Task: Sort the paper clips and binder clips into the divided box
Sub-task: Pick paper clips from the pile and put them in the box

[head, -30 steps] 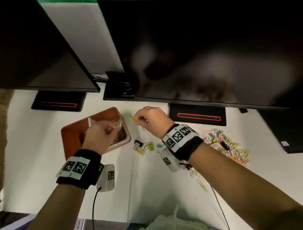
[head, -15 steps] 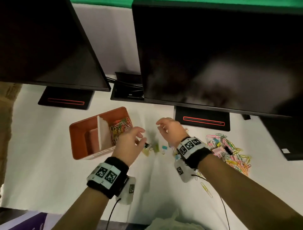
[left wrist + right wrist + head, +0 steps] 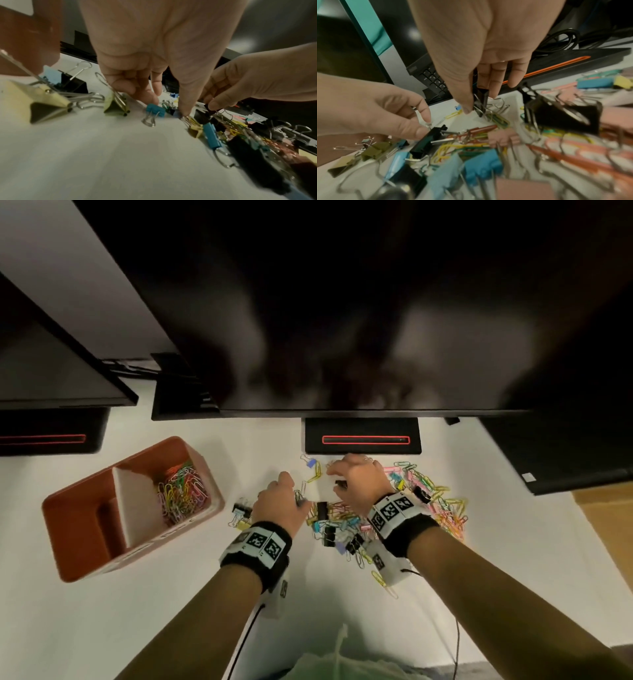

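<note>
The divided box [image 3: 135, 510] sits well to the left of both hands on the white desk [image 3: 154, 628]; its far-right compartment holds a heap of coloured paper clips [image 3: 181, 491], the other compartments look bare, though the near wall hides part of their floors. The mixed pile of clips [image 3: 404, 508] lies under and to the right of the right hand [image 3: 359, 484], so any carry to the box runs leftward, and the left hand [image 3: 279, 503] is plainly the nearer to it. The right hand pinches a small black binder clip [image 3: 481, 101] between thumb and fingers, held upright just above the desk with its wire handles downward. The left hand's fingers are curled, thumb and forefinger closing on the wire handle of a second black binder clip [image 3: 428, 140], which lies on its side, long axis running toward the pile. Whether that grip is fully secured is judged likely but unconfirmed. Several yellow binder clips [image 3: 42, 100] lie between left hand and box. Pile contents are blurred in both wrist views; counts cannot be taken.
</note>
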Motion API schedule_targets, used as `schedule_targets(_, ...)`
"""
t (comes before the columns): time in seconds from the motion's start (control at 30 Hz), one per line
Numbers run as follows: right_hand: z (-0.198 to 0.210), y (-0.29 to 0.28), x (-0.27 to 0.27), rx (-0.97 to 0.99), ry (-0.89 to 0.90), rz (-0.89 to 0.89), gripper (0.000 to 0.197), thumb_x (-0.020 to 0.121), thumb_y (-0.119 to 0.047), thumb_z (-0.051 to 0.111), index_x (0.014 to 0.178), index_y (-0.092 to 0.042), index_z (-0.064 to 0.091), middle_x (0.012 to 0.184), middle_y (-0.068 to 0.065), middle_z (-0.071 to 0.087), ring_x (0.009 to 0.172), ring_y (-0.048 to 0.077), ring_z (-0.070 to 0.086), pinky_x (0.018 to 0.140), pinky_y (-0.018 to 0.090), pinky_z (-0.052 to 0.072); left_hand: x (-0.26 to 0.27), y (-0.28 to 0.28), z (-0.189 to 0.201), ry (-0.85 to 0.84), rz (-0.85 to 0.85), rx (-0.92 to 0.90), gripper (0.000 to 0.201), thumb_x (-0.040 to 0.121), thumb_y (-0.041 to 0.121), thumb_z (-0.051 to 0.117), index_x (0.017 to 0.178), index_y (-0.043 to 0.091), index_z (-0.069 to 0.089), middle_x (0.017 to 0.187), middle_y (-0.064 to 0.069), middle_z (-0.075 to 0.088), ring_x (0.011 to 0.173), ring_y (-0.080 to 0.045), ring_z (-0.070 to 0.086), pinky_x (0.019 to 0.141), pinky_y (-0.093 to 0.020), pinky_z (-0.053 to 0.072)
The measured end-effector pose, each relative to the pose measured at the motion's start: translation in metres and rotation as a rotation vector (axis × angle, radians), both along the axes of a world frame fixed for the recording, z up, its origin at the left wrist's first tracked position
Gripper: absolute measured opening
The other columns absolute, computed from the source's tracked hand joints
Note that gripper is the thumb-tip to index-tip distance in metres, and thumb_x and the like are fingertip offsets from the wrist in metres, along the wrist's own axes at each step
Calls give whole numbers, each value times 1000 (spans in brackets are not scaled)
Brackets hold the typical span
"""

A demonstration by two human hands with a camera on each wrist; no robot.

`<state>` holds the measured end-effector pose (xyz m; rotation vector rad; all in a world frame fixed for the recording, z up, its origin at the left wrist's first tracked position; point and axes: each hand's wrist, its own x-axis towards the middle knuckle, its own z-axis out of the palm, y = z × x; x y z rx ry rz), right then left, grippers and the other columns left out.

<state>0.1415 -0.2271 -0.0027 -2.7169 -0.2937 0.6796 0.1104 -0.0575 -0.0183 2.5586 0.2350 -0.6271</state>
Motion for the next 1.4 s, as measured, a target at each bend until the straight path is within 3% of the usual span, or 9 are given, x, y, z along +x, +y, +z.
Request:
schedule_targets(0.17, 3, 17, 10, 12, 23, 87, 35, 87, -32, 54, 122, -28, 51, 126, 0, 51, 118, 23, 44, 99, 43, 33, 4, 7, 4, 2, 76, -94, 28, 81, 27, 58, 104, 18, 46, 78, -2, 65, 75, -21, 62, 67, -33, 51)
schedule_targets(0.37, -3, 38, 15, -36, 7, 146, 23, 90, -28, 52, 110, -22, 60, 118, 3, 55, 111, 24, 49, 96, 39, 36, 8, 31, 16, -112, 9, 31, 28, 80, 18, 59, 107, 20, 52, 107, -5, 54, 98, -26, 53, 83, -38, 49)
schedule_targets(0.6, -6, 32, 9, 46, 44, 131, 14, 89, -20, 51, 99, -18, 60, 100, 2, 65, 94, 23, 58, 87, 34, 46, 7, 13, 10, -86, -195, 185, 30, 86, 41, 55, 107, 21, 59, 103, 0, 60, 98, -23, 54, 83, -36, 45)
schedule_targets(0.73, 0, 17, 15, 119, 34, 117, 24, 90, -18, 51, 112, -17, 61, 111, 5, 62, 101, 22, 57, 95, 35, 43, 14, 4, 1, -48, -183, 193, 24, 88, 34, 57, 102, 16, 62, 104, -4, 60, 97, -25, 55, 80, -36, 46)
schedule_targets(0.83, 12, -6, 22, 247, -41, 13, 19, 90, -14, 56, 105, -13, 66, 108, 6, 60, 94, 19, 59, 87, 26, 46, 17, 3, -3, -12, -167, 201, 22, 91, 30, 55, 104, 14, 62, 106, -6, 61, 99, -26, 57, 81, -36, 47)
schedule_targets(0.93, 20, -34, 23, 302, -67, -40, 14, 85, -11, 64, 97, -11, 70, 102, 8, 62, 86, 20, 61, 85, 28, 49, 15, 3, -2, -21, -212, 202, 19, 92, 26, 52, 104, 13, 60, 104, -6, 62, 96, -25, 58, 80, -35, 48)
schedule_targets(1.03, 23, -54, 13, 247, 25, -24, 13, 85, -12, 65, 96, -13, 71, 102, 5, 65, 90, 19, 61, 90, 32, 49, 13, 6, 1, -75, -252, 98, 11, 91, 22, 53, 100, 16, 57, 95, -2, 64, 88, -22, 58, 75, -32, 47)
schedule_targets(1.2, 23, -45, -11, 179, 116, 198, 22, 87, -23, 61, 108, -24, 67, 102, -3, 67, 86, 10, 55, 83, 28, 48, 26, 6, 1, -167, -422, 70, 28, 89, 22, 56, 117, 23, 54, 95, 0, 66, 93, -22, 55, 86, -35, 46)
schedule_targets(1.4, 4, -29, -14, -33, 68, 315, 25, 92, -29, 49, 115, -30, 59, 112, -2, 62, 108, 21, 53, 96, 37, 39, 36, 0, -1, -116, -454, 141, 14, 89, 31, 55, 97, 24, 63, 98, 1, 60, 96, -21, 53, 84, -33, 44)
